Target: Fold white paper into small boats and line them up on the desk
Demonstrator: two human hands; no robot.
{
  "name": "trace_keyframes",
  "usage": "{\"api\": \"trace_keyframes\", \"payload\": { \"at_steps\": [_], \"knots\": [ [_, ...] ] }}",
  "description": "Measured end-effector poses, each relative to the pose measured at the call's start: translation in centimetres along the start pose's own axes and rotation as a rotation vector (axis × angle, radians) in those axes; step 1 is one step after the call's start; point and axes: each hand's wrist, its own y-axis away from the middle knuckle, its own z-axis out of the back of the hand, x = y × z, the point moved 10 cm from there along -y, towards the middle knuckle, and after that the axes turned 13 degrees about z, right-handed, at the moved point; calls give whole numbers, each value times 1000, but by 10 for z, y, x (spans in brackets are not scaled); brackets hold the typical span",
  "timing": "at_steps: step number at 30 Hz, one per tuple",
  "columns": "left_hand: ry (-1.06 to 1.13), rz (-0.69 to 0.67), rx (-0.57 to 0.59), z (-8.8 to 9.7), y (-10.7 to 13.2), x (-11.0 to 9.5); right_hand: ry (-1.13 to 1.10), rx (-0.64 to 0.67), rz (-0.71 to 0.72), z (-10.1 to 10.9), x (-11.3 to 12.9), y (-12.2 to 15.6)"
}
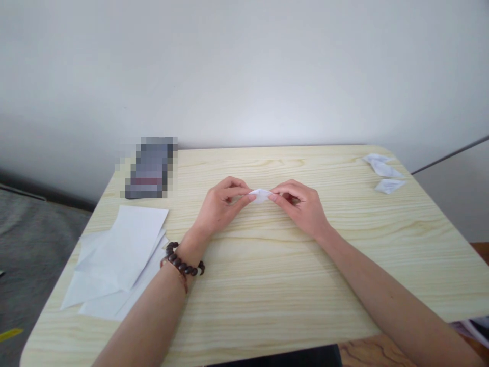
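Observation:
A small folded white paper piece point(260, 195) is held just above the middle of the light wooden table point(267, 275). My left hand point(219, 206) pinches its left end with thumb and fingertips. My right hand point(301, 204) pinches its right end the same way. Both hands rest near the tabletop, fingers curled. A dark beaded bracelet point(183, 262) sits on my left wrist.
A loose stack of white paper sheets point(114, 260) lies at the table's left front. Several small folded paper pieces point(384, 172) lie at the far right corner. A dark blurred-out object point(150, 168) sits at the far left edge. A pale wall stands behind the table.

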Motion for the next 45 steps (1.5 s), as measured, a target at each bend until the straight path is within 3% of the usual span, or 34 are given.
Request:
{"api": "trace_keyframes", "payload": {
  "at_steps": [5,9,14,20,26,31,38,45],
  "knots": [
    [-44,51,-19,2,0,4,7,-56,-5,6,0,1],
    [-4,124,59,-3,2,10,51,-82,31,11,7,0],
    [49,162,84,-3,1,16,104,25,165,5,19,-3],
    [-25,180,24,1,-1,19,11,119,107,-3,10,-2],
    [-146,93,-13,-1,1,9,-6,120,-33,-6,-7,1],
    [-129,120,28,-6,0,15,-58,137,-140,-12,-23,6],
    [-364,-98,-4,-10,3,-2,108,283,-45,-20,-12,2],
    [-377,-149,55,-16,3,1,132,268,23,-19,-11,2]
  ]
}}
